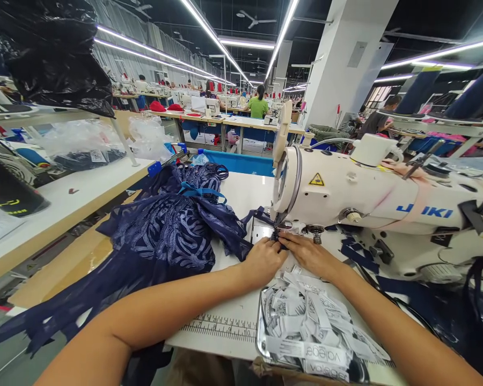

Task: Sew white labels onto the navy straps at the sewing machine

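My left hand (263, 261) is closed with bent fingers on the edge of a navy fabric piece just in front of the sewing machine's needle area. Close beside it, my right hand (309, 254) has its fingertips pressed together on the same dark edge. The navy lace garment (173, 225), with sheer parts and a blue ribbon (201, 191), lies bunched to the left and runs to the presser foot (275, 234). The white sewing machine (386, 187) stands over the right hand. Fingers hide most of the fabric edge.
A metal tray (261, 343) piled with white printed labels (309, 316) sits below my hands. A ruler strip (221, 327) runs along the table's front edge. Navy scraps (358, 254) lie right, and a side table (80, 198) stands left. A person in green (258, 106) sits farther back.
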`<state>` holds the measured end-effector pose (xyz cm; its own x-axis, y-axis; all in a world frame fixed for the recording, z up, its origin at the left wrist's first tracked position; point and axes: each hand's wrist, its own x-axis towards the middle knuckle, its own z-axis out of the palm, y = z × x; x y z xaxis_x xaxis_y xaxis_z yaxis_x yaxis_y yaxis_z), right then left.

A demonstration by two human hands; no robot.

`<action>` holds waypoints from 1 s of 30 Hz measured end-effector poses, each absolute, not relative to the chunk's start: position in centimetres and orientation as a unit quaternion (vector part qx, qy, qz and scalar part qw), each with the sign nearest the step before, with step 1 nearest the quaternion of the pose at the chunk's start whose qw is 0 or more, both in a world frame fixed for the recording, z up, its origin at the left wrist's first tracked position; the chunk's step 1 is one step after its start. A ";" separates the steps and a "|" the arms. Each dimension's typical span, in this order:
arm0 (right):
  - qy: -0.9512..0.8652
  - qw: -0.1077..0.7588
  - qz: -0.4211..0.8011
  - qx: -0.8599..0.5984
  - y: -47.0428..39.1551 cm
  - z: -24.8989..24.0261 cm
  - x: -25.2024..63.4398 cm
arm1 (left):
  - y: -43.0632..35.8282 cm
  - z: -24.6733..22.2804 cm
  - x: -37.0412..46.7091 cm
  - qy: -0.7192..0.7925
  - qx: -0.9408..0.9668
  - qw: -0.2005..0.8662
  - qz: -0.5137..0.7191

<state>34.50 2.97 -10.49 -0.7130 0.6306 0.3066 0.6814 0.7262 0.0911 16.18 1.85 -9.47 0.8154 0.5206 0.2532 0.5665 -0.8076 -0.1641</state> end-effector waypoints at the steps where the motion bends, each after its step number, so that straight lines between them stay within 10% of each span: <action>1: -0.918 0.129 -0.095 -0.362 3.0 -10.4 34.5 | 1.9 -9.4 16.2 -0.287 -0.945 0.118 -0.099; 30: -0.897 0.159 -0.084 -0.404 0.7 -9.5 32.6 | 4.8 -7.4 11.9 -0.331 -0.927 0.026 -0.172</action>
<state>32.63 0.75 -9.53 -0.6230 0.6974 0.3541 0.7512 0.6597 0.0223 11.92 4.79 -7.45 0.7218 0.6051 0.3358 0.6232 -0.7794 0.0650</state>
